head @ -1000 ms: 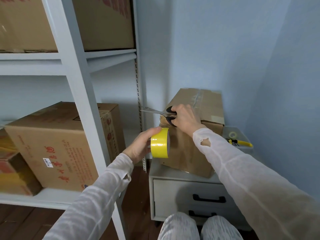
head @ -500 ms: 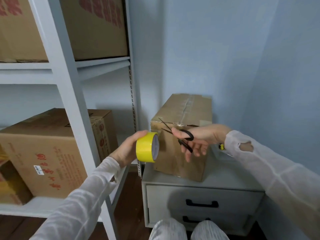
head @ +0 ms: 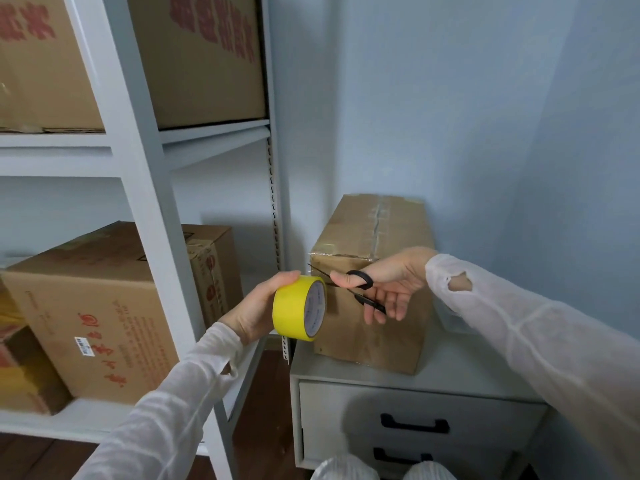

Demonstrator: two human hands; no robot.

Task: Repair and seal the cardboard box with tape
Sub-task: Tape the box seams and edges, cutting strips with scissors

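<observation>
left hand [head: 254,308]: fingers curled round the yellow tape roll [head: 292,308], held on edge, its core facing right.
right hand [head: 394,282]: thumb through the upper loop of the black scissors [head: 371,303], other fingers loosely bent at the lower handle.
scissors: blades parted, tips pointing left just above the roll.
cardboard box [head: 374,233]: stands on the white drawer cabinet [head: 457,375], close behind both hands, clear tape along its top seam.
left side: white shelf rack [head: 145,209] carrying a printed carton [head: 104,306].
</observation>
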